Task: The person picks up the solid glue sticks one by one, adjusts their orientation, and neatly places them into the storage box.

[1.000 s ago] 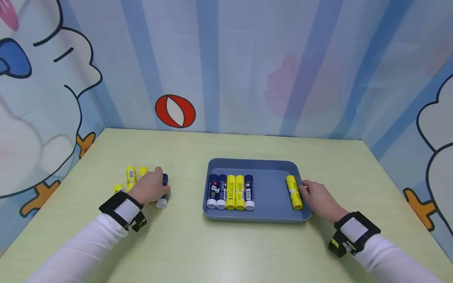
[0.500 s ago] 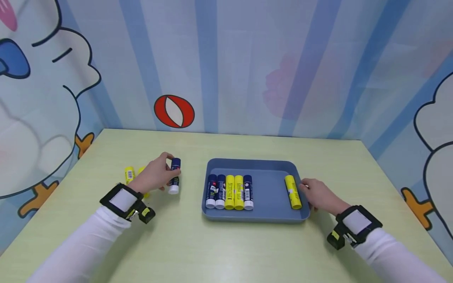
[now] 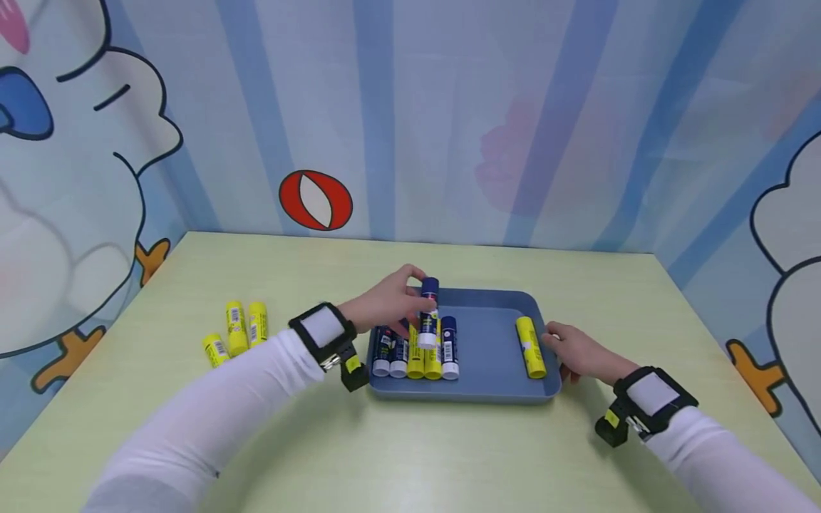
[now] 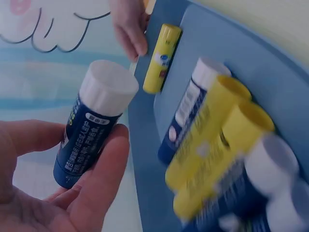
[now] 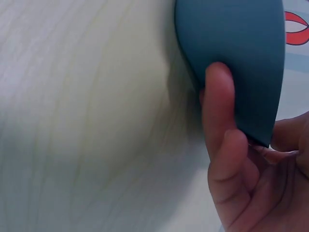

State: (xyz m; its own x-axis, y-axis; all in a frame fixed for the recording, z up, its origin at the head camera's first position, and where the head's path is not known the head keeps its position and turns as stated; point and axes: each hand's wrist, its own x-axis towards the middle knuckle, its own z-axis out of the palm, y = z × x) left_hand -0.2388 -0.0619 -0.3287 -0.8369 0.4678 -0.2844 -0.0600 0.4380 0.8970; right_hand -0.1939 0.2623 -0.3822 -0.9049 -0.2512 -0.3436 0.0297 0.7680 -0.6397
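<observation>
My left hand pinches a dark blue glue stick with a white end between thumb and fingers. It hangs over the left part of a blue-grey tray. Below it in the tray lies a row of glue sticks, partly hidden by the hand: blue ones at both ends and two yellow ones between. A single yellow glue stick lies near the tray's right wall. There my right hand grips the edge, its fingers against the outer wall and the thumb near the rim.
Several yellow glue sticks lie on the pale wooden table at the left, partly behind the left sleeve. A printed curtain stands behind the table's back edge.
My left hand has picked up the blue glue stick from the left group and carried it rightward over the tray. The right hand has stayed at the tray's edge.
</observation>
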